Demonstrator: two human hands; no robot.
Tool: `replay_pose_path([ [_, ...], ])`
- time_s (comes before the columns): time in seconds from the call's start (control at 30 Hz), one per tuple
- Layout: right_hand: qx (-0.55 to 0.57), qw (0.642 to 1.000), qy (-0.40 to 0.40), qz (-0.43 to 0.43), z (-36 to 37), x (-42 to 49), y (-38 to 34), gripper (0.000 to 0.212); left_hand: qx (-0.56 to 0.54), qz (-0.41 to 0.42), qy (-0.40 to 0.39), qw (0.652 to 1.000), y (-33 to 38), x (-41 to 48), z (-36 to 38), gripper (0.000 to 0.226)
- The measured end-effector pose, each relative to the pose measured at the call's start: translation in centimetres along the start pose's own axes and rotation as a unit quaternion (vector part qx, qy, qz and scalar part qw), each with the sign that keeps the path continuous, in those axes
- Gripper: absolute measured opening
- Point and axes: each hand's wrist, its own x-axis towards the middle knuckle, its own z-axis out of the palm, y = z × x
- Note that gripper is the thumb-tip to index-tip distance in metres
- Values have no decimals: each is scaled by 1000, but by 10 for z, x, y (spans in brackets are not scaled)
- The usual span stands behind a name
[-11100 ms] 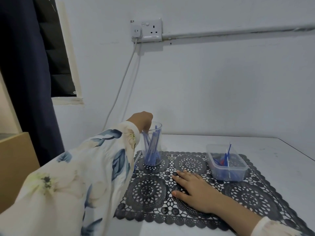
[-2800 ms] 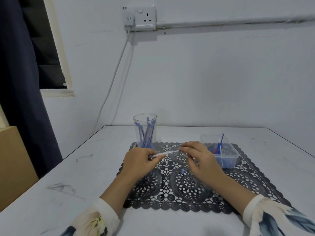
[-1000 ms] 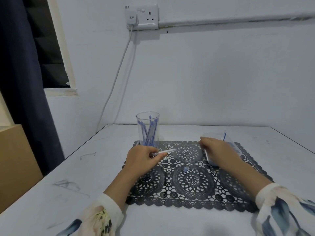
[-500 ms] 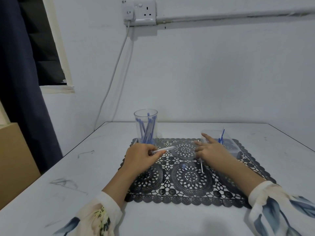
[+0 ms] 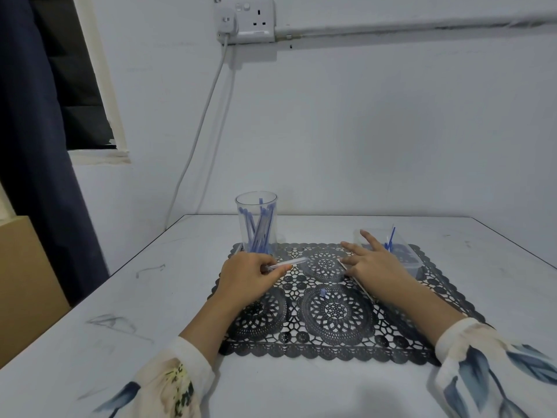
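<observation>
Right hand (image 5: 376,268) back from tub (image 5: 416,267) to mat (image 5: 331,349), thin refill (image 5: 360,285) beneath.

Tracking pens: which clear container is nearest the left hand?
The tall clear glass holding blue pens, behind the left hand; the low clear plastic tub sits by the right hand.
</observation>
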Motion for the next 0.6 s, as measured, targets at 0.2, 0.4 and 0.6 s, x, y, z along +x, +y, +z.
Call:
replay_pose_path([
  [0.2, -3, 1000, 6, 26, -3, -2, -2, 31, 2, -1, 2, 1000, 0, 0, 0, 35],
  [0.4, 8, 998, 12, 61, -9, -4, -4, 29, -2, -4, -1, 1000, 0, -1, 1, 36],
  [0.6, 170, 969, 106, 144, -12, -1, -4, 26, 1, -4, 3, 1000, 1, -2, 0, 38],
])
